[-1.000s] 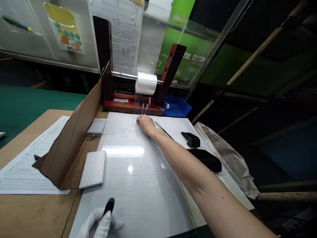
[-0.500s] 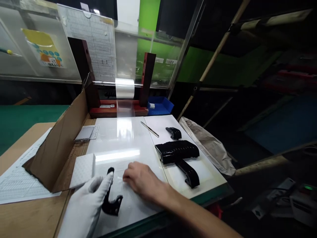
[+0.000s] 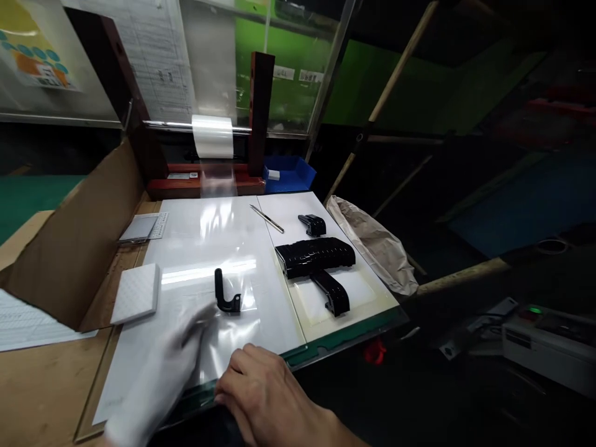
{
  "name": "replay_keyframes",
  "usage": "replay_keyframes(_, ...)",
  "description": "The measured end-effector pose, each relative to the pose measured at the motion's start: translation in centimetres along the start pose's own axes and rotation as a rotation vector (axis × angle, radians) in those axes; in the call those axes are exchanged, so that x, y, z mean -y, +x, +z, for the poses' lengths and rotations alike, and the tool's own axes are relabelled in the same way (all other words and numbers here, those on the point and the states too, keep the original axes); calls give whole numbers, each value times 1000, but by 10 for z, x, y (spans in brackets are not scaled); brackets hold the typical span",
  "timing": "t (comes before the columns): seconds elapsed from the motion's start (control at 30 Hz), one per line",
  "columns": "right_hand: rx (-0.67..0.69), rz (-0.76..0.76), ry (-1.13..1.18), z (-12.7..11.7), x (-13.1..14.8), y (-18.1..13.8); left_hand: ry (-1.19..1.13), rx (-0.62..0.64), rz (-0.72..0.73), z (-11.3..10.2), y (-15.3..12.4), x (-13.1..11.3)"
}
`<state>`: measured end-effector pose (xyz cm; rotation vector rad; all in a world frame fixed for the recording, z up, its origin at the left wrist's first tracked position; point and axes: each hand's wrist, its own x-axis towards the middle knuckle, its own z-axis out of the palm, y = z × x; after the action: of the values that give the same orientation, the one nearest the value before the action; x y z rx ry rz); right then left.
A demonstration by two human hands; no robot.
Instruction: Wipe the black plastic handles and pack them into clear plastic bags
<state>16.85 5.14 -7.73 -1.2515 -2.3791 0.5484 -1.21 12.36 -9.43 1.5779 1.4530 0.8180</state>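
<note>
A small black L-shaped plastic part [image 3: 225,293] lies on the white work sheet [image 3: 274,310], with a strip of clear film [image 3: 218,223] running over the sheet from the film roll [image 3: 212,136] towards me. My left hand [image 3: 158,372], in a white glove, is smeared by motion just in front and left of the part, over the film. My bare right hand [image 3: 265,391] is at the table's front edge, fingers curled, pinching the crinkled near end of the film.
The roll hangs on a red wooden stand [image 3: 255,93]. Right of the film lie metal tweezers [image 3: 267,219], a small black part [image 3: 313,225] and a large black T-shaped part [image 3: 316,256]. A white foam pad [image 3: 136,293], a cardboard flap [image 3: 69,248] and a brown bag [image 3: 372,242] flank the sheet.
My right hand pulled the film from the roll to the table's front edge. My left hand set the black part on the sheet, let go and slid towards me. The camera swung right.
</note>
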Motion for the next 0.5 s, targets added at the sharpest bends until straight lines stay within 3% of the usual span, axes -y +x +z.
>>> replay_keyframes(0.1, -29, -2, 102, -21, -5, 11, -28, 99, 93, -5, -30, 20)
replay_keyframes(0.2, -46, 30, 316, -41, -17, 28, -38, 112, 98, -8, -35, 23)
replay_keyframes(0.37, -12, 319, 713, -60, -54, 61, -134, -37, -147, -10, -2, 0)
replay_keyframes(0.5, -204, 404, 533, -45, -80, 86, 196, -161, -78, -5, 40, -13)
